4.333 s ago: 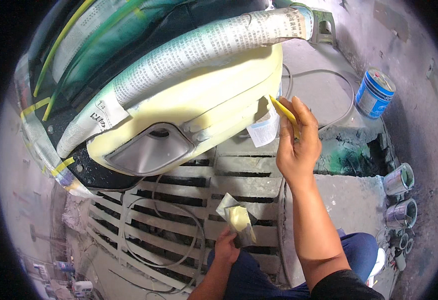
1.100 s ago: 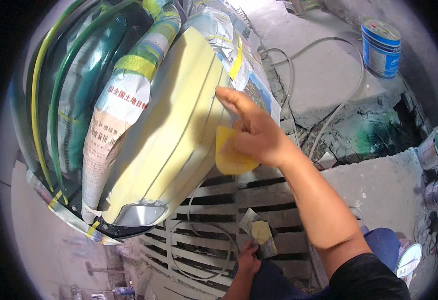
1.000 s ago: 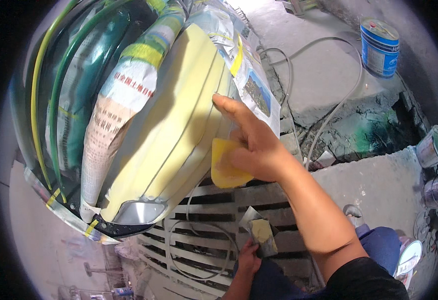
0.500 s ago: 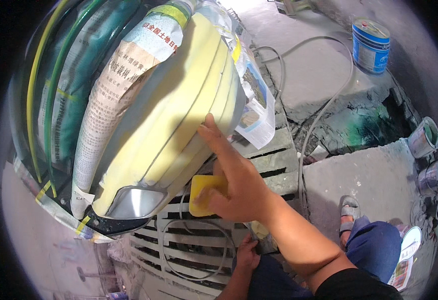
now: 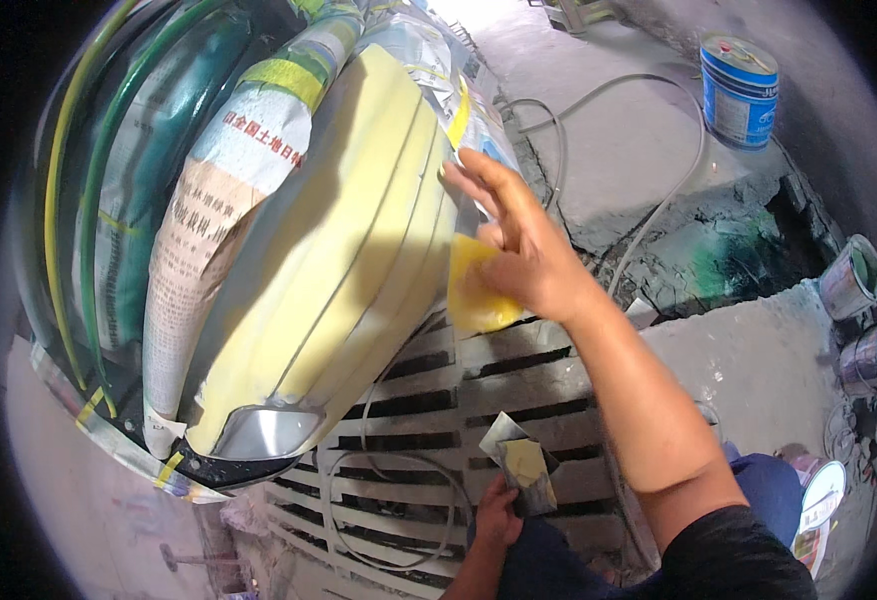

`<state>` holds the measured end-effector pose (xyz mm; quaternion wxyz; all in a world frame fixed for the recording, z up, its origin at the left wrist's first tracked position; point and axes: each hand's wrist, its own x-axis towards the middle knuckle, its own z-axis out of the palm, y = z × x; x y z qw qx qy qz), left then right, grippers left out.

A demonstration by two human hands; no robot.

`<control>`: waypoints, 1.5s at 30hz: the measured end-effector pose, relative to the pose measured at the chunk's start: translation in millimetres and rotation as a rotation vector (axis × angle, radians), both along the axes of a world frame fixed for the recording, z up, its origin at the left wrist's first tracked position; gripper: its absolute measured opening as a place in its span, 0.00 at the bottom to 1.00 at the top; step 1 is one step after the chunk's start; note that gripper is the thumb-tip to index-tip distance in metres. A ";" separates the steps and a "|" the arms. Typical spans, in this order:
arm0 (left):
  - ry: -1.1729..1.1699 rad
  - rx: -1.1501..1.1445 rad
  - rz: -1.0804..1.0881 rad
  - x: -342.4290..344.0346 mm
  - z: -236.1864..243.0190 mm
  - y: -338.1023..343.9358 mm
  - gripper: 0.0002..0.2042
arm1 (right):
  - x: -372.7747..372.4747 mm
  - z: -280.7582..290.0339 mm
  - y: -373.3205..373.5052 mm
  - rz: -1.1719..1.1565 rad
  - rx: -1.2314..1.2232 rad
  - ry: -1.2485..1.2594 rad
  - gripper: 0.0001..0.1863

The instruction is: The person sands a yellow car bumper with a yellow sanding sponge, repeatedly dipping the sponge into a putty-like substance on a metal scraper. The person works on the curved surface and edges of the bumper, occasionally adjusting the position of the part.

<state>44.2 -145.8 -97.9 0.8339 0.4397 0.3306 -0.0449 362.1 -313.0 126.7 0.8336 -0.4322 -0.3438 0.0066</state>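
My right hand is beside the right edge of a curved vehicle panel coated in pale yellow filler and crossed by long grooves. Its thumb holds a flat yellow spreader against the palm side, while the upper fingers stretch toward the panel. Whether the fingertips touch the panel I cannot tell. Low in the picture, my left hand grips a small flat mixing board bearing a lump of yellowish filler. A shiny grey rectangular recess sits at the panel's near end.
Newspaper masking runs along the panel's left side, beside a green hose-like strip. A slatted floor grate lies below, with a thin hose across the floor. A blue bucket stands far right; used paint cans line the right.
My right hand has moved up and to the right with the spreader, toward the panel's outer edge. The board in my left hand has come into fuller sight. The view has shifted slightly.
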 end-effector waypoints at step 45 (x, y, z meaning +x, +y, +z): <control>-0.012 -0.043 0.056 22.7 -19.9 -17.6 0.24 | 72.7 19.7 -13.7 -0.531 -0.119 -0.053 0.26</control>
